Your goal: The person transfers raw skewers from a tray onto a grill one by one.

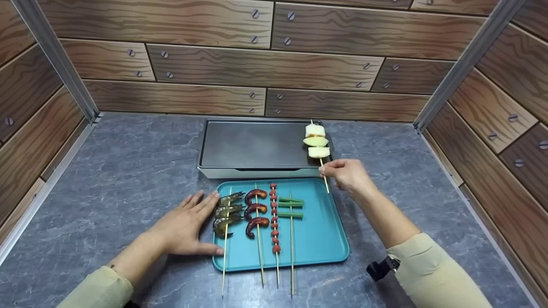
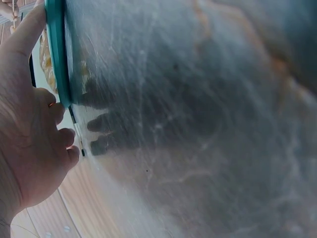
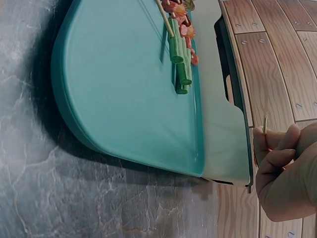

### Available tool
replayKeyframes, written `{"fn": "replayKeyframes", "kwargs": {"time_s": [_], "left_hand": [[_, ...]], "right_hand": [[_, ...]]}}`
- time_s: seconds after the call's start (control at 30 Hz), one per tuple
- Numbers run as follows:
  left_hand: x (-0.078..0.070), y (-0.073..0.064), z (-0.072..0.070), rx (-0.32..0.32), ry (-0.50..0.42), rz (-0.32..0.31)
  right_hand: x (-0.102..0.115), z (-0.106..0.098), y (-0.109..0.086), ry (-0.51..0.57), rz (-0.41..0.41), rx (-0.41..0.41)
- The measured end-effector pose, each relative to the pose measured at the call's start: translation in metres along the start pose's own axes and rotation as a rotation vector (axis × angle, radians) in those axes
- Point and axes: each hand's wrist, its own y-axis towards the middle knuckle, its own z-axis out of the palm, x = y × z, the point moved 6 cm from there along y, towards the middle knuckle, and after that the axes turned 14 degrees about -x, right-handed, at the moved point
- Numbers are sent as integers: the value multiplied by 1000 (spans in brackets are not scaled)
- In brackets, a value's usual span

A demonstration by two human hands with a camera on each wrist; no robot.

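My right hand [image 1: 349,174] pinches the stick of a skewer with three pale pieces [image 1: 316,141], over the right end of the dark griddle plate [image 1: 257,143]. In the right wrist view, the stick's end [image 3: 265,124] pokes out between thumb and fingers. My left hand [image 1: 188,224] rests with spread fingers at the left rim of the teal tray [image 1: 321,239], thumb on the edge. On the tray lie a shrimp skewer [image 1: 228,211], a skewer of reddish-brown curled tentacle pieces [image 1: 257,209], a skewer of small red pieces [image 1: 274,218] and one of green stalks [image 1: 291,214].
The griddle's pale front side [image 1: 257,173] stands right behind the tray. Grey marbled tabletop [image 1: 128,171] surrounds both. Wood-patterned walls [image 1: 214,64] enclose the back and sides. Several skewer sticks jut past the tray's front edge. A black wrist device [image 1: 381,268] sits by the right sleeve.
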Motion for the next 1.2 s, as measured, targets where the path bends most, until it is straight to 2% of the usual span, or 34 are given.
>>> {"fn": "replayKeyframes", "kwargs": {"time_s": [0.4, 1.2], "left_hand": [[1, 0, 1, -8, -14, 0], [0, -1, 0, 6, -8, -5]], "right_hand": [[-3, 4, 6, -25, 44, 12], [-3, 5, 10, -49, 43, 11]]}}
